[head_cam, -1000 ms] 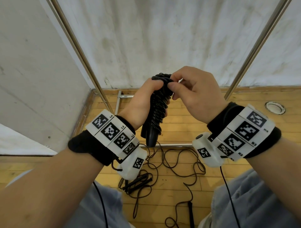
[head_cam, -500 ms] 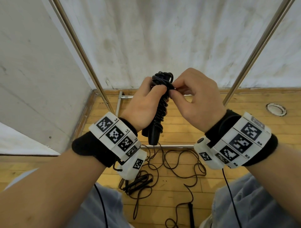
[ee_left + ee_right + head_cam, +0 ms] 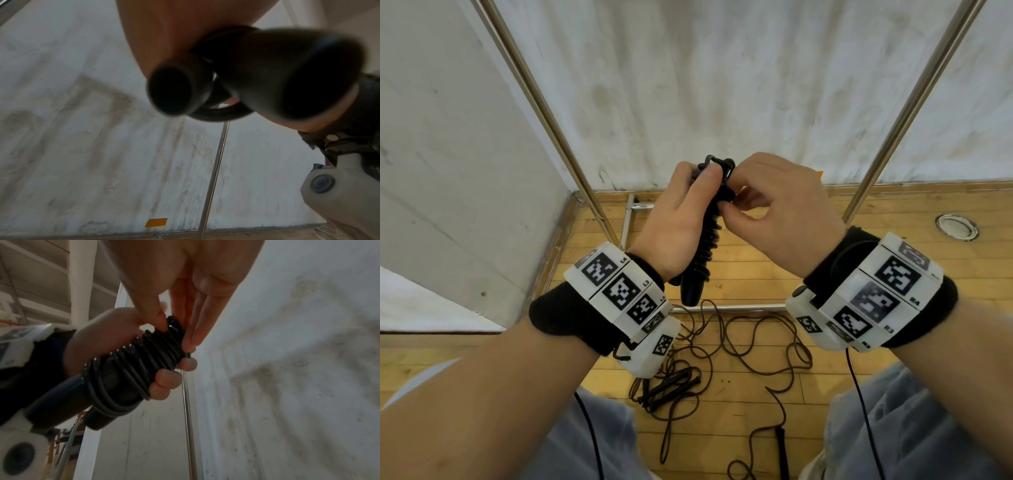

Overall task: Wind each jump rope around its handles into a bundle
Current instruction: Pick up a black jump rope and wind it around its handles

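Bundle [image 3: 708,236] held upright above the floor [image 3: 756,274], left hand [image 3: 674,226] clenched round its coils, right hand [image 3: 777,212] pinching the top turn; cord looks springy and slick, likely to unwind, so hold across the coils.

A bare recording booth: stained white sheeting [image 3: 722,85] hung on metal poles [image 3: 544,113] over a wooden plank floor [image 3: 756,394].

The head view looks down from above at both wrists and the wooden floor [image 3: 756,260]. Each wrist view looks up from very near at the wound rope bundle [image 3: 709,240] [image 3: 267,73] [image 3: 139,363], shared by all three.
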